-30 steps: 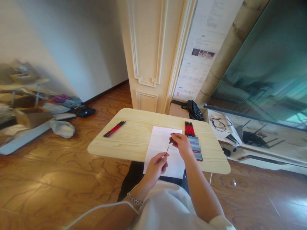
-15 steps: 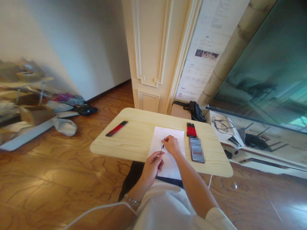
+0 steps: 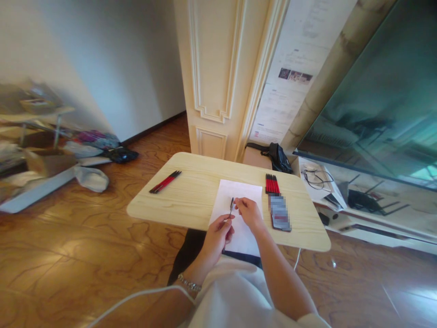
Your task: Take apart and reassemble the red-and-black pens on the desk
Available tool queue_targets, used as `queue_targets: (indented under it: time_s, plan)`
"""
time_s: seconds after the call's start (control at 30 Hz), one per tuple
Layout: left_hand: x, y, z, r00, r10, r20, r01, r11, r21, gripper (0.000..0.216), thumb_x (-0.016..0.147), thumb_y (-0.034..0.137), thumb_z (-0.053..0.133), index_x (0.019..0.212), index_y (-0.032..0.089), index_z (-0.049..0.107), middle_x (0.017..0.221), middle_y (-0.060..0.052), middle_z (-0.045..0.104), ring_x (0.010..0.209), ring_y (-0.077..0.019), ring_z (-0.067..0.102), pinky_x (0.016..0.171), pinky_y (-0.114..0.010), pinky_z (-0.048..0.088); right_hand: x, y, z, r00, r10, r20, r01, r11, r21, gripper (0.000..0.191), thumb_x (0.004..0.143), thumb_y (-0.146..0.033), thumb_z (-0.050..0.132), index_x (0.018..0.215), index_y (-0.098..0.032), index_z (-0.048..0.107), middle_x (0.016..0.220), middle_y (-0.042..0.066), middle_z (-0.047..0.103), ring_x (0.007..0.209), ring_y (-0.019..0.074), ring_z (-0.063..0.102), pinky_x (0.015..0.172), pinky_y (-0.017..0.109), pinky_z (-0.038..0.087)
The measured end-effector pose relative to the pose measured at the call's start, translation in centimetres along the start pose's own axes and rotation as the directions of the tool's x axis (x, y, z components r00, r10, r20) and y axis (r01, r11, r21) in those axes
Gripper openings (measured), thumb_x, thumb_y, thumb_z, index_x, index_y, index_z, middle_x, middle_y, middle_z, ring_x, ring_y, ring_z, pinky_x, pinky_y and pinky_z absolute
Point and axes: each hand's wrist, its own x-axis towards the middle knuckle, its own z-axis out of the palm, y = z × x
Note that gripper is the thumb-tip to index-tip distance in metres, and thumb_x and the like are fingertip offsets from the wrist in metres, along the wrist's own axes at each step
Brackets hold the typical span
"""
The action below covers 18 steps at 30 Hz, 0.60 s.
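A thin dark pen refill or pencil [image 3: 231, 207] is held above a white sheet of paper [image 3: 239, 196] on a small light wooden table [image 3: 191, 200]. My left hand [image 3: 218, 232] pinches its lower end. My right hand [image 3: 249, 213] is closed with its fingertips at its upper part. A row of red and black pencils [image 3: 271, 183] lies at the table's right, with a flat pack [image 3: 279, 212] just in front of it. Two more red and black pencils [image 3: 165, 181] lie at the left.
A cream panelled door [image 3: 218, 77] rises behind the table. A black bag [image 3: 278, 157] sits at its foot. A low white shelf with cables [image 3: 327, 182] and a big glass screen [image 3: 378, 109] stand at right. Clutter [image 3: 51, 150] lies on the floor at left.
Both hands have shifted a little left over the paper, and the thin rod has turned more upright between them. The camera view has moved slightly.
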Motion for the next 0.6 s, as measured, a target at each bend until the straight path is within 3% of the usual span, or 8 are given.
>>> queue_targets:
  time_s: [0.13,0.3,0.43,0.6]
  plan:
    - [0.0,-0.2,0.6,1.000,-0.024,0.009,0.024,1.000,0.004,0.042,0.071,0.046,0.066,0.101,0.016,0.060,0.057,0.003,0.052,0.039,-0.0044,0.038,0.038,-0.018,0.019,-1.8,0.0,-0.2,0.999,-0.013,0.052,0.004,0.983,0.183,0.030,0.076,-0.047,0.058,0.076,-0.018,0.065,0.062,0.000,0.061,0.056,0.0129,0.051,0.052,0.024,0.037]
    - [-0.1,-0.7,0.6,0.998,-0.058,0.035,0.057,0.998,0.018,0.040,0.071,0.045,0.066,0.098,0.016,0.060,0.056,0.003,0.053,0.039,-0.0048,0.039,0.038,-0.018,0.019,0.1,0.2,-1.4,0.997,0.067,-0.034,-0.060,0.983,0.175,0.032,0.075,-0.048,0.056,0.071,-0.017,0.064,0.058,0.001,0.059,0.049,0.0114,0.048,0.047,0.024,0.033]
    - [0.0,-0.7,0.4,0.999,-0.038,0.019,0.038,0.999,0.019,0.039,0.073,0.044,0.065,0.099,0.017,0.058,0.057,0.004,0.052,0.040,-0.0047,0.038,0.038,-0.018,0.018,2.3,0.7,-2.1,0.993,0.110,-0.044,-0.116,0.975,-0.188,0.034,0.075,-0.047,0.057,0.062,-0.017,0.064,0.054,0.003,0.060,0.051,0.0137,0.052,0.051,0.025,0.033]
    - [0.1,-0.7,0.0,0.999,-0.028,0.022,0.027,0.999,0.018,0.036,0.076,0.043,0.062,0.101,0.017,0.057,0.059,0.004,0.051,0.042,-0.0050,0.039,0.039,-0.017,0.019,3.2,1.3,-1.1,0.992,0.097,-0.080,-0.125,0.795,-0.594,0.030,0.076,-0.044,0.058,0.064,-0.018,0.069,0.070,0.011,0.068,0.071,0.0216,0.061,0.061,0.029,0.035]
